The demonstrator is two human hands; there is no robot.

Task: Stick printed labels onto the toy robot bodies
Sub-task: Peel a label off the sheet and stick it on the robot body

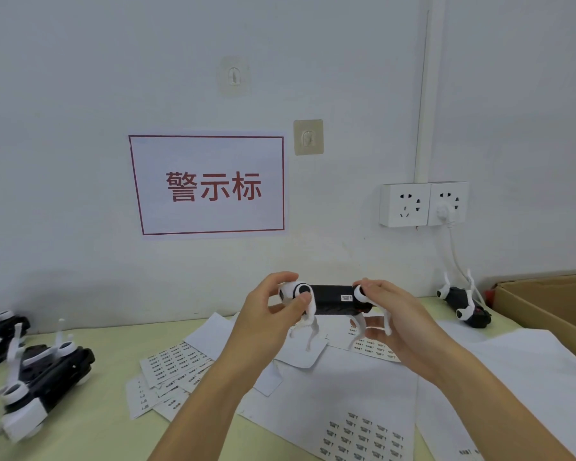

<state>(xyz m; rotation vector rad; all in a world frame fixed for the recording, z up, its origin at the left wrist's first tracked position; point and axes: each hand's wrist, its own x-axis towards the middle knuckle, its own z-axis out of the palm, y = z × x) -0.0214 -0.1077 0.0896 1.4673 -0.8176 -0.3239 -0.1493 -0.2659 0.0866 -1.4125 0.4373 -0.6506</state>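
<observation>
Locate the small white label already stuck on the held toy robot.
In the head view, the label sits on the black toy robot body, nearest the right hand.

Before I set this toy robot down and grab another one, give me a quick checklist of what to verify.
1. Label on the body: a small white label sits on the black side of the held toy robot. Ok.
2. Label pressed flat and straight: too small to tell. Cannot tell.
3. Grip: left hand and right hand each hold one end, with the toy lifted above the table. Ok.
4. Legs clear: the white legs hang freely above the label sheets. Ok.
5. More labels at hand: the printed sheet nearest you still has labels on it. Ok.
6. Next toy available: toy robots lie on the table at the left. Ok.
</observation>
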